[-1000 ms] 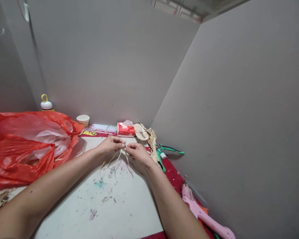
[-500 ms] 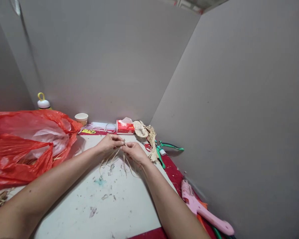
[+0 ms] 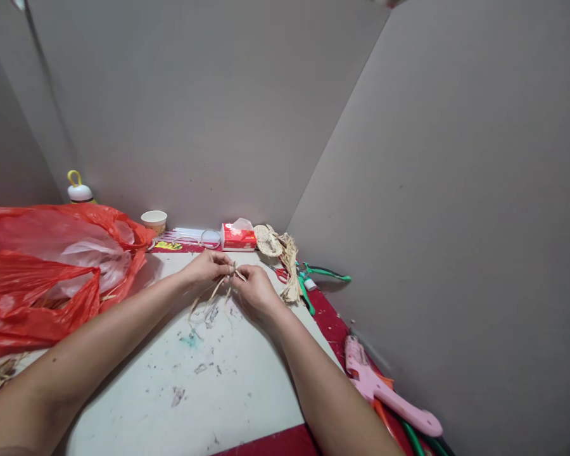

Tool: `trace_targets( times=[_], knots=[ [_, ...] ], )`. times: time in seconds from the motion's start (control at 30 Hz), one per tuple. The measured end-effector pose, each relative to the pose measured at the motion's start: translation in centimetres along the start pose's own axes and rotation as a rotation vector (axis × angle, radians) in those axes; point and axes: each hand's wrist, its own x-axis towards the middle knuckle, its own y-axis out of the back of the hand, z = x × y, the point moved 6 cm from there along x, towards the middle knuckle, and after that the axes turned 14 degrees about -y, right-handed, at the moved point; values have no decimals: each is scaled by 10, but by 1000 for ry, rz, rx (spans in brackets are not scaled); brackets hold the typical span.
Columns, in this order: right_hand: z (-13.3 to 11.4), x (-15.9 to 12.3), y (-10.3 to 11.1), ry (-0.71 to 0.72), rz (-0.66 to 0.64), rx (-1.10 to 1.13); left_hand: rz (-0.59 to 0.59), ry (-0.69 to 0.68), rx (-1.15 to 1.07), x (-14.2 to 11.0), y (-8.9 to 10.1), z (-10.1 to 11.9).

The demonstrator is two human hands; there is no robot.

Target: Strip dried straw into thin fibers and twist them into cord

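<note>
Thin straw-coloured strands, like raffia [image 3: 215, 288], hang between my hands over the far part of the white board [image 3: 171, 367]. My left hand [image 3: 209, 266] pinches the strands at their upper end, thumb against fingers. Close beside it, my right hand [image 3: 254, 286] is closed on the same strands, its fingertips almost touching the left ones. The small gathered spot between the fingertips is mostly hidden. Just beyond my right hand lie a bundle of dry raffia [image 3: 291, 269] and a woven straw piece [image 3: 268, 240].
Red plastic bags [image 3: 38, 285] fill the left. Along the back stand a paper cup [image 3: 154, 221], clear sticks [image 3: 187, 236] and a red tissue pack [image 3: 238, 237]. At right lie red-handled scissors [image 3: 282, 274], green pliers [image 3: 325, 272] and a pink glue gun [image 3: 389, 399]. Grey panels [image 3: 432, 190] enclose the table.
Both hands stay together at the strands, with small finger shifts. The loose ends on the right now hang less visibly beside my right hand. The view has tilted slightly downward.
</note>
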Motion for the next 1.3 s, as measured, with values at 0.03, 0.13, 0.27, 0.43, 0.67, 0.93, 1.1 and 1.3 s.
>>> trace_targets(
  times=[0.03,0.13,0.27,0.43,0.67,0.93,1.1,1.3],
  knots=[
    [-2,-2,-1,-1,-25,-5,7,11,-2,0,1,-1],
    [-8,-6,2,-7,-61,-32,52,27,-3,1,3,-4],
    [-15,-4,19,-23,47,-97,148,48,-13,1,6,-3],
    [-14,-1,18,-51,101,-133,204,3,-20,0,3,5],
    [-10,-9,-4,37,156,-205,230,-57,17,1,5,-3],
    [-45,-23,30,229,321,-289,215,-53,-49,4,10,5],
    [-37,-14,23,138,-43,-93,79,-16,-101,3,2,13],
    [-21,-15,3,39,-352,-129,40,21,-47,2,1,8]
  ],
)
